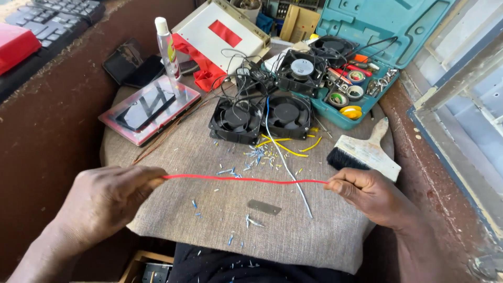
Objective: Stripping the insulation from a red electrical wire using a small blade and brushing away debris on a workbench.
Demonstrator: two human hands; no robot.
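A thin red wire (241, 180) is stretched level between my two hands above a grey cloth-covered table (325, 236). My left hand (107, 199) pinches its left end, my right hand (369, 194) pinches its right end. Beneath the wire lie a small flat metal blade (263, 207), a blue-white wire (285, 162) and several bits of stripped insulation. Behind them sit two black square cooling fans (236, 119) (287, 115) with tangled leads.
A paintbrush (364, 152) lies at the right. A teal tool case (367, 31) stands open behind, with more fans, tape rolls and tools. A clear bottle (167, 48), a phone on a red-edged tray (149, 107), a white box (222, 34) and keyboards (52, 15) sit left.
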